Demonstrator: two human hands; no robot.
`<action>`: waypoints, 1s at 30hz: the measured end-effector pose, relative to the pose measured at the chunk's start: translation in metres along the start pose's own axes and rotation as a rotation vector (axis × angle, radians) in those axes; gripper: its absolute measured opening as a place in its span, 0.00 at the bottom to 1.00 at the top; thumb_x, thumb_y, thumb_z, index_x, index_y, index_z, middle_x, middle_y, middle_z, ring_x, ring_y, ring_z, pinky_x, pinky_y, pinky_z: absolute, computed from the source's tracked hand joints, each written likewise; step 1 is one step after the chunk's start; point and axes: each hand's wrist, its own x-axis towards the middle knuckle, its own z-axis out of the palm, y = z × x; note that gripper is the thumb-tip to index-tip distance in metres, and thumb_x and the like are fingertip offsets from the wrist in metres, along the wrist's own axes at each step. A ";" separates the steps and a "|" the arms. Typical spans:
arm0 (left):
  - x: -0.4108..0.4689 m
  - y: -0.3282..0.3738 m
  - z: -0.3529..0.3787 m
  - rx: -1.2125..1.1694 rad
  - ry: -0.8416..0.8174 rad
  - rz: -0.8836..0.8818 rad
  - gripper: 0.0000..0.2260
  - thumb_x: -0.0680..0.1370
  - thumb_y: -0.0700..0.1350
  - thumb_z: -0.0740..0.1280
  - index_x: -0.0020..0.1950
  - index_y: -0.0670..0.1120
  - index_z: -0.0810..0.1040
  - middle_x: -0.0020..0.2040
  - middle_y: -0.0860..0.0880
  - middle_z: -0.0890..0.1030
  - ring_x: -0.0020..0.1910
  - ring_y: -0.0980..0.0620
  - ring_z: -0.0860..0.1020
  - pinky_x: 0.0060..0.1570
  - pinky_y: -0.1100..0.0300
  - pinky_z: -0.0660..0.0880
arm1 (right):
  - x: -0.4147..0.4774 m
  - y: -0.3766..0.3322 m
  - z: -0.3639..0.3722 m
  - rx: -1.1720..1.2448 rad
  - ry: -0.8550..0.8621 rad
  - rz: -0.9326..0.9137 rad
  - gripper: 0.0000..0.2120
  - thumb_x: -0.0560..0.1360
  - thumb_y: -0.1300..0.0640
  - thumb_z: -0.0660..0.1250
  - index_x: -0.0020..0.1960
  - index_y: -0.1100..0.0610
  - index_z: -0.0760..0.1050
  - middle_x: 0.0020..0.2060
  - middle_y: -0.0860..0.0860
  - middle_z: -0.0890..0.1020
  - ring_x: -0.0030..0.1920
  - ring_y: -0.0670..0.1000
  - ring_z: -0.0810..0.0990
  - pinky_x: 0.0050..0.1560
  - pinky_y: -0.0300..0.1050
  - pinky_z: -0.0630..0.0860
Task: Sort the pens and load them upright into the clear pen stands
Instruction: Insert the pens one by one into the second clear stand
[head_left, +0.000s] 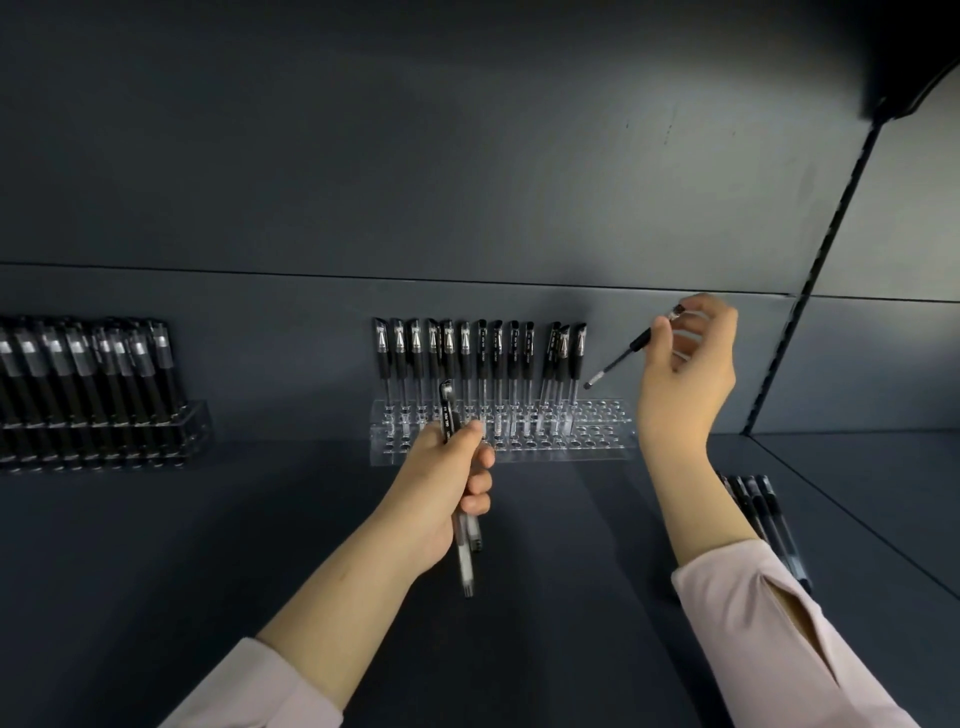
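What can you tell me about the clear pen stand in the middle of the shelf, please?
The clear pen stand looks like transparent acrylic, a stepped block with rows of round holes. It sits on the dark shelf by the back wall. Its rear holes hold black-capped pens upright, a few leaning; the right-end holes and front rows look empty. The left hand, gripping loose pens, hides part of its front; contact cannot be told.
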 end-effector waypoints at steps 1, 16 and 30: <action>-0.001 0.000 0.000 0.010 -0.006 0.004 0.06 0.82 0.45 0.62 0.50 0.43 0.68 0.32 0.50 0.74 0.23 0.57 0.66 0.19 0.65 0.61 | 0.000 0.000 0.001 -0.018 -0.019 -0.022 0.08 0.79 0.57 0.62 0.55 0.46 0.69 0.48 0.47 0.78 0.44 0.43 0.78 0.44 0.34 0.74; -0.009 0.002 0.002 0.147 -0.026 0.059 0.15 0.80 0.57 0.61 0.57 0.48 0.77 0.26 0.54 0.75 0.20 0.58 0.61 0.19 0.66 0.57 | -0.006 0.015 0.007 -0.292 -0.193 -0.173 0.07 0.79 0.59 0.64 0.57 0.54 0.72 0.46 0.52 0.78 0.41 0.50 0.78 0.44 0.54 0.79; -0.007 -0.002 0.003 0.218 -0.017 0.129 0.07 0.80 0.55 0.63 0.53 0.55 0.79 0.30 0.55 0.75 0.22 0.59 0.64 0.20 0.66 0.59 | -0.009 0.044 0.010 -0.516 -0.596 -0.085 0.25 0.80 0.52 0.61 0.75 0.42 0.59 0.56 0.55 0.72 0.56 0.59 0.72 0.49 0.49 0.70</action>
